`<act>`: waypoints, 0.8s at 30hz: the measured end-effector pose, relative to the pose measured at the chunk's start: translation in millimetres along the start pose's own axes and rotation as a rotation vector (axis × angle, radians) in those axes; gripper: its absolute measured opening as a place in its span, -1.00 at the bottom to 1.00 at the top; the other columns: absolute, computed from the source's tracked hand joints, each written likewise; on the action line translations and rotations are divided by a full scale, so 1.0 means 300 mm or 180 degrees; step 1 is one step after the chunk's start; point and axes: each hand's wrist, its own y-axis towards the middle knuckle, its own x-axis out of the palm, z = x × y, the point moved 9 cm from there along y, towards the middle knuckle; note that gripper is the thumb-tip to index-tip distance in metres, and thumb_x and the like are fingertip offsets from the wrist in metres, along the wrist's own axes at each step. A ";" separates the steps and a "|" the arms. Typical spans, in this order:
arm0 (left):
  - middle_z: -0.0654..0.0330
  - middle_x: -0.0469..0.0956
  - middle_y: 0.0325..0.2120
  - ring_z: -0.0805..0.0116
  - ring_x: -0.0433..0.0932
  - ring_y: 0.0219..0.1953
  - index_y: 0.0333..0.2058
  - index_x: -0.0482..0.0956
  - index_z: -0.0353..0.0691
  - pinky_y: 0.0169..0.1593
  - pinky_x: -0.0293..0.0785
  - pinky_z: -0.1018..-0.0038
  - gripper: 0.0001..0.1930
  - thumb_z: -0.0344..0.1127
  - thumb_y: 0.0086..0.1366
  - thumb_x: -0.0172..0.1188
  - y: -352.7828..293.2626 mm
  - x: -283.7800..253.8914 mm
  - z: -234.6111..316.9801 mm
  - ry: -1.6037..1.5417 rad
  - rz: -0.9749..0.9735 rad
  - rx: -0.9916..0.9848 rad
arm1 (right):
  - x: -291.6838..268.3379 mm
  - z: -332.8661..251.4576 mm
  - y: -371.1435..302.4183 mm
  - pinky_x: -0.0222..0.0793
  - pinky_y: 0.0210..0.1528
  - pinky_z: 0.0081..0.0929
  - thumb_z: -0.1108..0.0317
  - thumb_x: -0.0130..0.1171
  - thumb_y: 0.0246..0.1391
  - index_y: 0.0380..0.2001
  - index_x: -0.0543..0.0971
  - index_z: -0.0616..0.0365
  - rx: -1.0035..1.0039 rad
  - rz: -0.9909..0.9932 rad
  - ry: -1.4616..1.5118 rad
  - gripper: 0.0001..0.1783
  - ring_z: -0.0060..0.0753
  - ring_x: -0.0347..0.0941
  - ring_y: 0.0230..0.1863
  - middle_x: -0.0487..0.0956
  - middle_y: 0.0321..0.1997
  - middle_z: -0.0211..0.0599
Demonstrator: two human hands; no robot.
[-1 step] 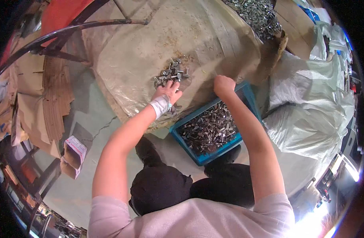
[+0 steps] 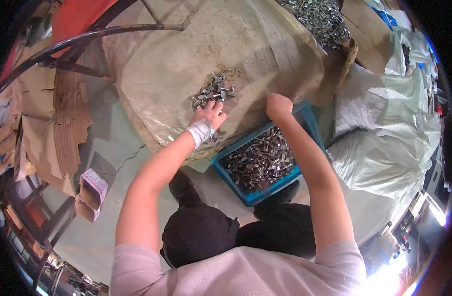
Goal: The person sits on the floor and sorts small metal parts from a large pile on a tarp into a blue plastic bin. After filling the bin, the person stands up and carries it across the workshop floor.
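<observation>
My left hand (image 2: 210, 114), with a pale wrap at the wrist, reaches to the near edge of a small heap of shiny metal parts (image 2: 217, 88). Its fingers are spread apart and the tips touch or hover by the parts; a few more pieces (image 2: 215, 137) lie beside the wrist. My right hand (image 2: 279, 106) is closed, thumb side up, over the far edge of a blue plastic crate (image 2: 247, 198). Whatever its fingers hold, if anything, is hidden. Many similar stemmed metal pieces (image 2: 259, 160) fill the crate, which stands between my feet.
The heap lies on a brown plastic-covered sheet (image 2: 162, 74). A dark metal frame (image 2: 103, 33) juts in from the left, above stacked cardboard (image 2: 68, 118). A small open box (image 2: 92, 192) stands lower left. White sacks (image 2: 374, 148) crowd the right; a larger metal-parts pile (image 2: 317, 19) is far right.
</observation>
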 end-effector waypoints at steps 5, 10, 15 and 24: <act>0.17 0.30 -0.16 0.22 0.30 -0.12 -0.37 0.44 -0.02 -0.29 0.41 0.30 -0.87 -0.30 0.05 0.00 0.008 0.037 -0.027 -0.0288 0.0131 -0.0308 | -0.025 0.008 -0.014 0.42 -0.18 -0.30 0.42 0.05 -0.18 -0.40 0.58 0.12 0.0140 0.0161 0.0218 -0.79 -0.12 0.48 -0.18 0.55 -0.26 -0.14; 0.08 0.29 -0.36 0.06 0.31 -0.28 -0.43 0.39 -0.13 -0.23 0.33 0.27 -0.74 -0.57 -0.18 0.03 -0.025 -0.044 -0.091 -0.1616 0.1106 -0.0481 | -0.032 0.052 0.010 0.41 -0.22 -0.31 0.41 0.04 -0.21 -0.47 0.57 0.09 -0.0064 0.0426 0.0380 -0.83 -0.11 0.49 -0.23 0.55 -0.32 -0.13; 0.06 0.29 -0.35 0.06 0.33 -0.29 -0.44 0.40 -0.15 -0.20 0.32 0.27 -0.71 -0.58 -0.25 0.03 -0.093 -0.018 -0.163 -0.1593 0.1430 -0.0711 | -0.160 -0.032 -0.207 0.37 -0.36 -0.32 0.46 0.11 -0.38 -0.59 0.53 0.13 -0.1550 -0.0175 0.1506 -0.88 -0.13 0.48 -0.44 0.53 -0.54 -0.13; 0.15 0.41 -0.41 0.10 0.37 -0.26 -0.39 0.43 -0.16 -0.20 0.34 0.31 -0.68 -0.60 -0.23 0.07 -0.121 0.001 -0.202 -0.1677 0.1514 -0.0567 | -0.181 -0.179 -0.156 0.34 -0.17 -0.28 0.27 0.27 -0.30 -0.09 0.36 -0.02 -0.1579 0.0561 0.0960 -0.42 -0.06 0.35 -0.08 0.37 -0.06 -0.10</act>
